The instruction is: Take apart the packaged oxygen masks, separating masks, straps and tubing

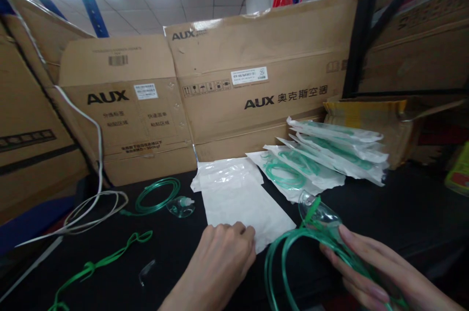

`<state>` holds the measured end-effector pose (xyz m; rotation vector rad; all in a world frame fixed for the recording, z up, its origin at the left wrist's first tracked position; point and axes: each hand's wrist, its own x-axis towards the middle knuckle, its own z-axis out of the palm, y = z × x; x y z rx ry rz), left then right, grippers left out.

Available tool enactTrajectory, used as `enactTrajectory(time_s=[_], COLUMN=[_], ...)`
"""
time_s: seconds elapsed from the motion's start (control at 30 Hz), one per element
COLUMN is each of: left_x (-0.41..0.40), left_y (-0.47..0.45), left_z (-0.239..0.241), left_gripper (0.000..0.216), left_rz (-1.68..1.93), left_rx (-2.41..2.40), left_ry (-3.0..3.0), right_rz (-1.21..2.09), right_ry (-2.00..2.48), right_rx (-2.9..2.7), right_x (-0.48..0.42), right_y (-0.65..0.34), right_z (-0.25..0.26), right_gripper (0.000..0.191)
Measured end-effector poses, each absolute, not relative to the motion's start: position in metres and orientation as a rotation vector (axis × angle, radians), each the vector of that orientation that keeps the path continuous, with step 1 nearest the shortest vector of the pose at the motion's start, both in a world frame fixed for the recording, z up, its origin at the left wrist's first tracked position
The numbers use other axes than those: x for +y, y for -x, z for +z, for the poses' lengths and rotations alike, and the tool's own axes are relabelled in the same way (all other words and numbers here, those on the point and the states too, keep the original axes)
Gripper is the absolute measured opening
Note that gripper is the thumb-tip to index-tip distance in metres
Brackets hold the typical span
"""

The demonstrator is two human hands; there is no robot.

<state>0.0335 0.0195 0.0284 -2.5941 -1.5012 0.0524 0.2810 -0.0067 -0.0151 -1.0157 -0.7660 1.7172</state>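
Note:
In my right hand (370, 262) is an oxygen mask (322, 216) together with its coiled green tubing (284, 257); the fingers close around the bundle at the lower right. My left hand (225, 252) rests on the near edge of a white paper pouch (242, 208), its fingers curled over that edge. The fingertips are hidden beneath the knuckles. More pouches lie just behind this one, the upper sheet shiny.
Filled pouches (340, 147) with green tubing are stacked at the back right, beside an open carton (366, 111). Leftward lie another mask (181, 207), coiled tubing (157, 196), green elastic straps (106, 262), a small clear connector (146, 272) and a white cable (98, 155). Cardboard panels (256, 76) stand behind.

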Motion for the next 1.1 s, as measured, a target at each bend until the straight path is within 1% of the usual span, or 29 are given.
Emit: enactTrajectory(time_s=[0.1, 0.3, 0.53, 0.7, 0.83, 0.97, 1.03, 1.1], left_x=[0.023, 0.022, 0.028, 0.033, 0.033, 0.036, 0.038, 0.041], left_y=[-0.029, -0.031, -0.033, -0.036, -0.038, -0.033, -0.029, -0.025], left_z=[0.023, 0.026, 0.019, 0.022, 0.023, 0.019, 0.018, 0.017], left_gripper=[0.025, 0.021, 0.018, 0.025, 0.026, 0.025, 0.024, 0.024], left_rz=[0.003, -0.119, -0.363, -0.439, -0.442, -0.558, -0.624, -0.666], left_rx=[-1.484, -1.597, -1.475, -1.517, -1.522, -1.502, -1.477, -1.454], left_ry=[2.569, 2.58, 2.543, 2.493, 2.48, 2.475, 2.478, 2.48], right_rz=[1.693, 1.565, 1.447, 1.43, 1.399, 1.369, 1.374, 1.394], right_ry=[1.016, 0.943, 0.921, 0.913, 0.995, 1.032, 1.074, 1.098], right_rx=[-0.803, -0.877, -1.001, -1.081, -1.196, -1.283, -1.309, -1.317], right_x=[-0.006, -0.006, -0.008, -0.012, -0.009, 0.0, 0.003, 0.003], right_y=[-0.276, -0.257, -0.231, -0.225, -0.226, -0.228, -0.23, -0.233], right_z=[-0.012, -0.012, -0.017, -0.016, -0.011, -0.008, -0.006, -0.003], right_gripper=[0.045, 0.04, 0.047, 0.049, 0.063, 0.079, 0.083, 0.083])
